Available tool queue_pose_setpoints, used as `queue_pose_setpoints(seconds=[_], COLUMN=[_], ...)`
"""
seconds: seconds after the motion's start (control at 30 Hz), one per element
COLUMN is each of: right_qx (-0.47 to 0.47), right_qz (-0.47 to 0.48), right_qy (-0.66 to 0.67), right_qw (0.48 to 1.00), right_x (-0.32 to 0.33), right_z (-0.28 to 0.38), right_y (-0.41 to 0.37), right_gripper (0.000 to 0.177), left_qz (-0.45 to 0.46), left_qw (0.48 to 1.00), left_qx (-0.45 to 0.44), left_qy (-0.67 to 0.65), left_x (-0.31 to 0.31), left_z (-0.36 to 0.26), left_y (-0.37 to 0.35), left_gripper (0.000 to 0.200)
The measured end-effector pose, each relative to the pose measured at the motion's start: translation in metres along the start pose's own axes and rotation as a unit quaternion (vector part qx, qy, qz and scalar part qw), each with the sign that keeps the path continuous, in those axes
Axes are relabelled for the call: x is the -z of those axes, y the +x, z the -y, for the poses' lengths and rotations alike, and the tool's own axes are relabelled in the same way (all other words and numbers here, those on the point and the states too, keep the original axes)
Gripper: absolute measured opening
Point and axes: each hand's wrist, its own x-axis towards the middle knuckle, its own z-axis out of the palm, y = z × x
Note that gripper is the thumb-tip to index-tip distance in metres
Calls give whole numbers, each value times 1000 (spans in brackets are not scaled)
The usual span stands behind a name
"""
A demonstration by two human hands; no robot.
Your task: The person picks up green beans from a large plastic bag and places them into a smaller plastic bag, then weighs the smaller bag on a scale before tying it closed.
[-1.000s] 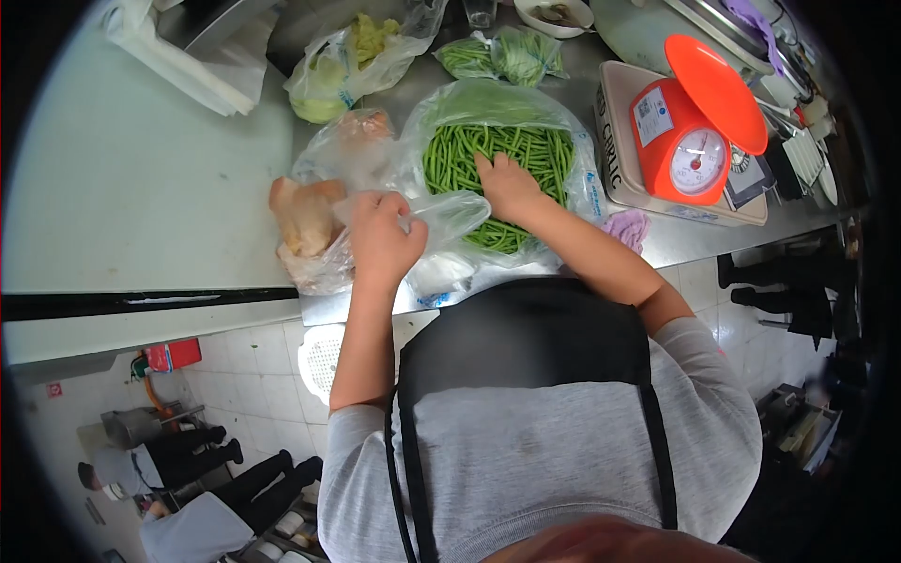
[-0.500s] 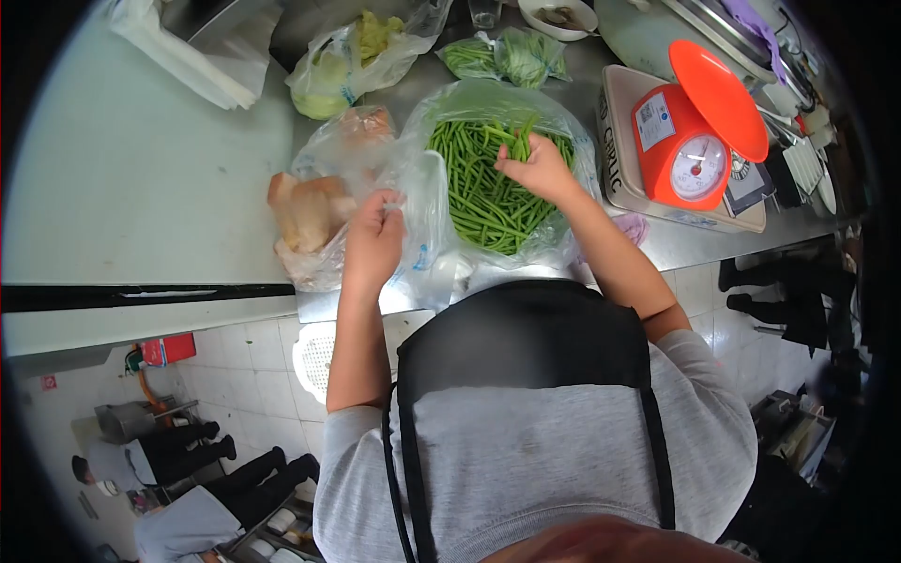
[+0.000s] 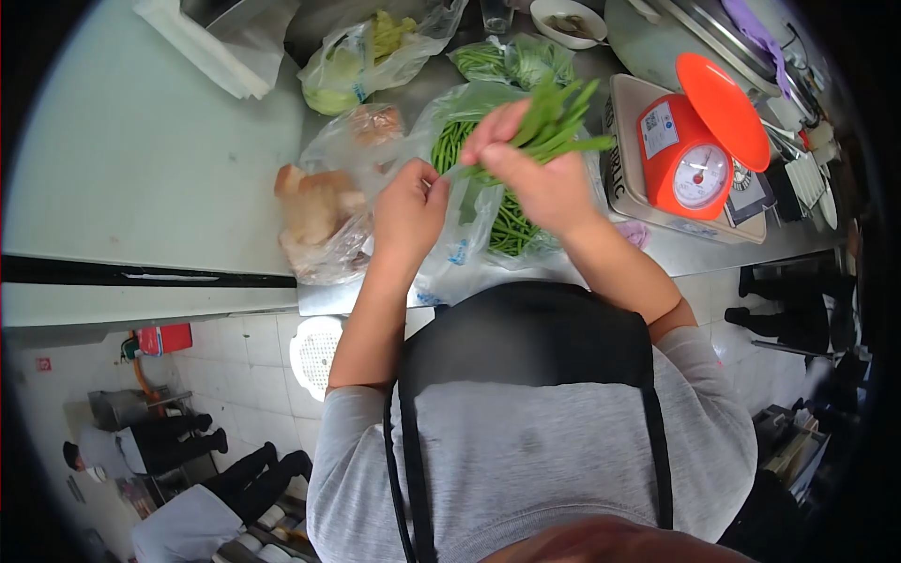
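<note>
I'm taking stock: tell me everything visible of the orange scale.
The orange scale has a plastic-looking body, a round white dial and a white label with a code square. Its round orange pan looks bare. It stands upright on a pale, lettered container on the metal counter; no one touches it. Its reading is too small to tell.

The beans (image 3: 554, 127) are green, the scale (image 3: 694, 134) orange-red.
</note>
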Motion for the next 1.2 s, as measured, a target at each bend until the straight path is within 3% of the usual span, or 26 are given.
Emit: queue_pose_setpoints(seconds=[0.07,0.17,0.27,0.37,0.47,0.5,0.57,0.67,0.73,0.8,0.83,0.93,1.03,1.13,1.2], right_qx=[-6,-69,-166,-289,-94,-100,-177,-293,-345,-328,-223,-97,-214,-310,-195], right_qz=[2,-1,85,214,437,447,401,281,249,323,445,375,339,342,232], right_qy=[-75,-163,-265,-344,-307,-292,-294,-332,-393,-496,-556,-470,-611,-640,-709], right_qw=[997,984,946,867,840,840,849,852,815,736,666,793,682,615,637], right_x=[-9,-18,-18,-11,5,4,-3,-17,-24,-30,-31,-16,12,35,32], right_z=[-15,-57,-80,-93,-136,-136,-129,-110,-91,-61,-45,14,0,-59,-92], right_y=[-7,-29,-41,-41,-43,-44,-47,-39,-26,-10,-3,20,13,-28,-55], right_gripper=[16,16,18,21,22,21,19,18,18,18,16,19,24,36,45], left_qz=[3,29,24,21,69,93,136,106,72,-2,-24,-73,-84,-84,-79], left_qw=[994,948,957,996,986,988,986,979,976,982,981,979,976,978,978], left_qx=[1,72,46,-50,-142,-123,-88,-48,-28,-38,-40,-36,-18,6,11], left_qy=[-110,-307,-286,-75,59,27,-36,-166,-203,-187,-188,-189,-202,-193,-192], left_x=[-4,-7,-8,0,-11,-12,-11,5,11,19,23,36,46,51,50], left_z=[-1,18,25,14,-12,-19,-29,-27,-22,-17,-8,27,48,49,46], left_y=[5,14,8,-9,-33,-38,-42,-41,-39,-28,-23,-14,-11,-11,-11], left_gripper=[11,9,7,9,8,8,9,8,8,8,7,6,5,4,5])
